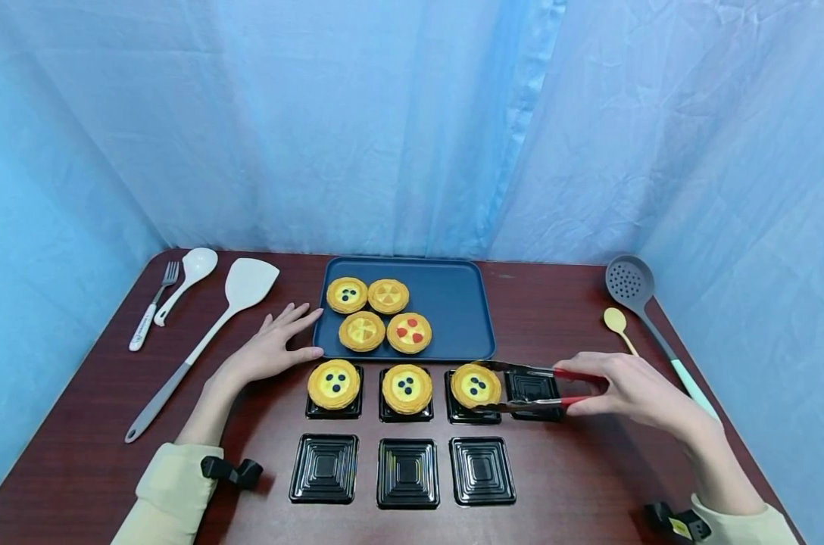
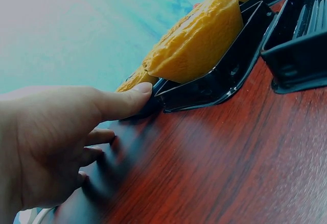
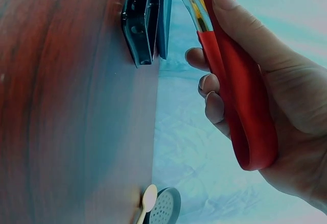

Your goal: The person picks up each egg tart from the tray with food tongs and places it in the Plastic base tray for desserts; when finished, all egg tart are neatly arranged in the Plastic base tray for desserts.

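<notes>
My right hand [image 1: 633,390] grips a pair of tongs [image 3: 240,91] with red handles and dark metal arms. The tong tips straddle a blueberry tart [image 1: 476,385] sitting on a small black square tray [image 1: 461,413]. My left hand [image 1: 276,348] has its fingers spread, with thumb and fingertips at the left edge of a blue tray [image 1: 453,303]. Close beside the left thumb, another blueberry tart [image 1: 333,384] rests on its own black tray [image 2: 225,83]. Between these two is a third blueberry tart [image 1: 407,389]. Under the tongs lies a bare black tray [image 1: 533,387].
On the blue tray sit a blueberry tart [image 1: 347,295], two orange-topped tarts [image 1: 361,331] and a strawberry tart [image 1: 409,333]. Three bare black trays [image 1: 408,473] form the front row. A fork [image 1: 154,306], white spoon [image 1: 190,276] and spatula [image 1: 210,337] lie left; a skimmer [image 1: 632,284] and yellow spoon [image 1: 616,322] right.
</notes>
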The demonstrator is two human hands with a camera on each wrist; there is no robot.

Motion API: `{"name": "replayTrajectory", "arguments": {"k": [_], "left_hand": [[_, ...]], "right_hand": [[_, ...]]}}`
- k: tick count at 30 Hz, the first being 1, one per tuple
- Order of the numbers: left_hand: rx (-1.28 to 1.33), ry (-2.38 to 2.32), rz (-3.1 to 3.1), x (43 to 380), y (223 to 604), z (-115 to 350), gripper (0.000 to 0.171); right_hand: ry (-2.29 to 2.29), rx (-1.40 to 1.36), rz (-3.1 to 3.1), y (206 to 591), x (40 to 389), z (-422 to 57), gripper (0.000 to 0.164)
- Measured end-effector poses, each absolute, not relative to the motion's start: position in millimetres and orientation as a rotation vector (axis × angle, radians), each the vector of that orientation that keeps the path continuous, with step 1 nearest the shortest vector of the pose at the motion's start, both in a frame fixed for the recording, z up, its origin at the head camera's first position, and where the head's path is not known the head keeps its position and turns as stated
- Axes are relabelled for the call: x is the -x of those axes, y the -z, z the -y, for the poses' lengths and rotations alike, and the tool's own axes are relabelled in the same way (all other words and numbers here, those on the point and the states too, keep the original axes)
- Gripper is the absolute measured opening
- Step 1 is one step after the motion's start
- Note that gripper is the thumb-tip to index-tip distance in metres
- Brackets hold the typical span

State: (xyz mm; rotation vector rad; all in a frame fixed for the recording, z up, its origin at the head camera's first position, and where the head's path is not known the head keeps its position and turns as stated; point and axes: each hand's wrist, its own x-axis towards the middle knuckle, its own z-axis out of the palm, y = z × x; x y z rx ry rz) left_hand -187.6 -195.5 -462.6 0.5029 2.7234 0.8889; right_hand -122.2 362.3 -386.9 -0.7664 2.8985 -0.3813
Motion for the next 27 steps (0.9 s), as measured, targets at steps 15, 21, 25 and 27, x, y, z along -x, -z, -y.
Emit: {"name": "replayTrajectory", "arguments": {"k": [15,21,25,27], "left_hand": [[-0.492,-0.896,-2.717,187.5,461.9,195.3,0.081],[-0.495,-0.897,-2.715,187.7,462.3,195.5,0.081],[-0.497,-0.901,-2.714,187.3,461.5,195.1,0.081],[-0.496,-0.900,-2.713,187.1,461.1,194.8,0.081]], "right_hand": [[0.386,0.772,-2.877,389.7,124.3,-362.4,0.058],[0.381,0.768,-2.876,388.6,124.0,-361.9,0.057],[0.379,0.760,-2.873,387.8,123.5,-361.6,0.057],[0.385,0.755,-2.870,388.1,123.3,-361.7,0.058]]}}
